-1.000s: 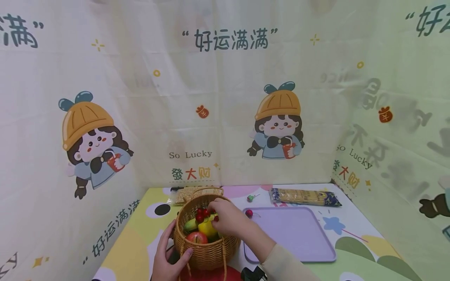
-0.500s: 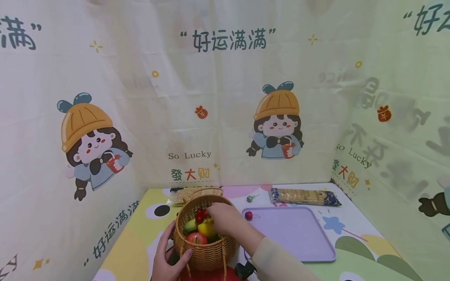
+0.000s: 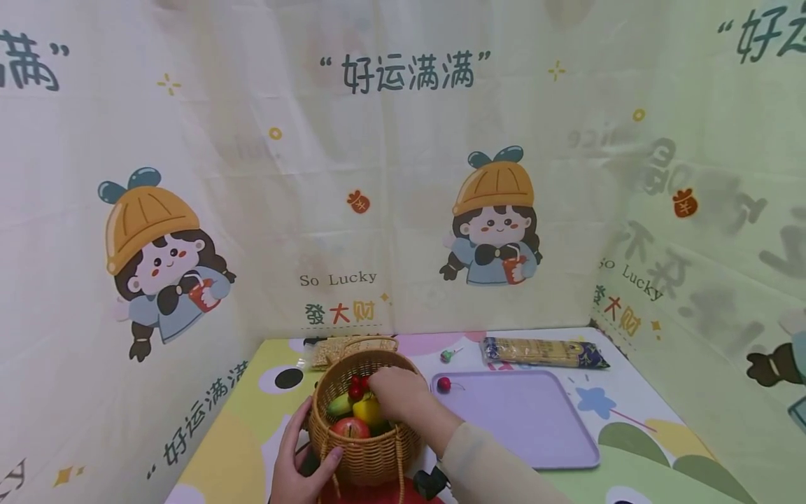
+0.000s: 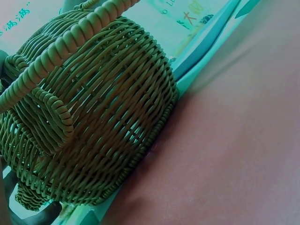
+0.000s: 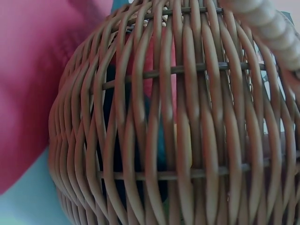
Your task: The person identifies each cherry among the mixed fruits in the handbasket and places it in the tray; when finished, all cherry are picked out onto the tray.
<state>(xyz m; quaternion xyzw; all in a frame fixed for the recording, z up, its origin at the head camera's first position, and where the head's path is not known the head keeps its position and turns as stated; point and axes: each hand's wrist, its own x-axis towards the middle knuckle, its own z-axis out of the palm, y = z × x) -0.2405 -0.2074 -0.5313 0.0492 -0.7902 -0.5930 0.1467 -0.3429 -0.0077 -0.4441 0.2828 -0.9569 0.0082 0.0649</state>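
Observation:
A brown wicker basket with fruit in it stands at the table's front. My left hand grips its left side, thumb at the front rim. My right hand reaches over the rim from the right, its fingertips hidden inside. In the basket lie a red apple, a yellow fruit, a long green fruit and small red cherries. In the left wrist view the basket's woven wall shows close up. The basket's weave fills the right wrist view, with red and yellow behind it.
A lavender tray lies to the right, with a red cherry at its far left corner. Behind it are a small green item and a long packet. A bag of pale grains lies behind the basket.
My right hand has moved left and lower into the basket, and its fingertips have gone out of sight. The left hand keeps its hold on the basket.

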